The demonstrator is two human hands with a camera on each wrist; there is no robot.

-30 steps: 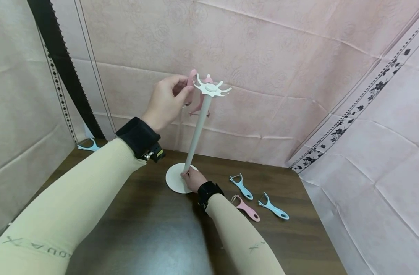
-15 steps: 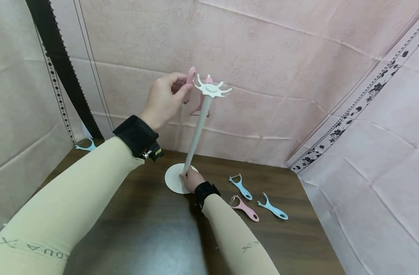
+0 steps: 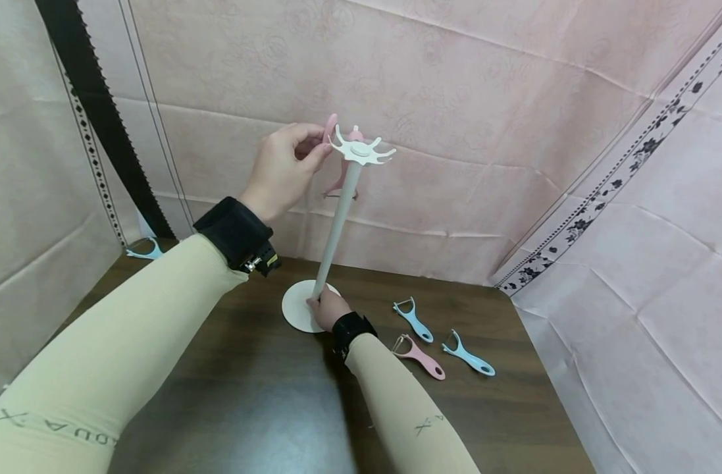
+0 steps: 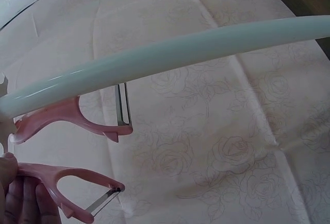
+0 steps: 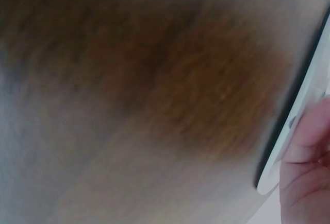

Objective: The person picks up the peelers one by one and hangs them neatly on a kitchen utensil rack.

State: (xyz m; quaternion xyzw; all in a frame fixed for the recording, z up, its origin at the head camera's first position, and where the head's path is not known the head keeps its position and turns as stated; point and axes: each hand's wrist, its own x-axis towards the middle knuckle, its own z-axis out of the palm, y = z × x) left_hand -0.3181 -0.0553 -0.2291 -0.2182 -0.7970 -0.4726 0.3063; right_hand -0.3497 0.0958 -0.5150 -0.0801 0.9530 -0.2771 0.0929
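In the head view a white rack [image 3: 339, 227] with a ring of curved hooks stands on a round base. My left hand [image 3: 282, 168] pinches a pink peeler [image 3: 330, 128] by its handle, beside the hooks on the left. Its blade end [image 4: 95, 195] points away from the fingers in the left wrist view. A second pink peeler [image 3: 337, 181] hangs from a hook at the back, partly behind the pole. My right hand [image 3: 328, 311] grips the rack low down, where pole and base meet; its fingertips are partly hidden.
Right of the rack, two light blue peelers [image 3: 418, 325] and a pink peeler [image 3: 422, 359] lie on the brown table [image 3: 266, 395]. Another light blue peeler [image 3: 146, 249] lies at the far left corner. Patterned cloth walls [image 3: 455, 131] enclose the back and sides.
The peeler in my left hand has risen slightly and turned, so its handle end now appears narrower beside the hook. My right hand keeps its place at the rack's base.
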